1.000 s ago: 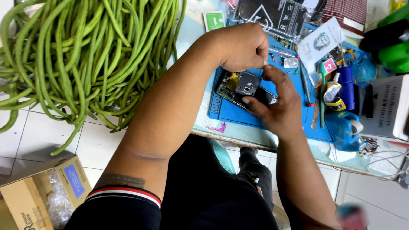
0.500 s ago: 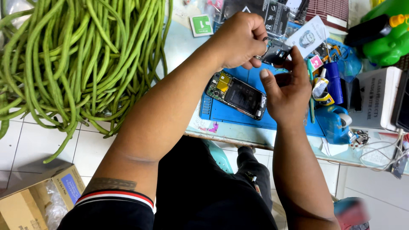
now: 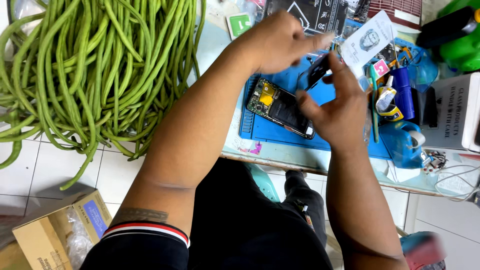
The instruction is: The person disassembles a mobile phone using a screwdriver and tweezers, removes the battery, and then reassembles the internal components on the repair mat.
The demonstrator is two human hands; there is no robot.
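Opened phone (image 3: 281,107), back off, yellow part exposed, on blue mat (image 3: 280,134)

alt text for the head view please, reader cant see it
Seen from above, a person's left hand and right hand hold a small dark part over an opened black smartphone lying on a blue rubber repair mat. A heap of long green beans lies on the left.
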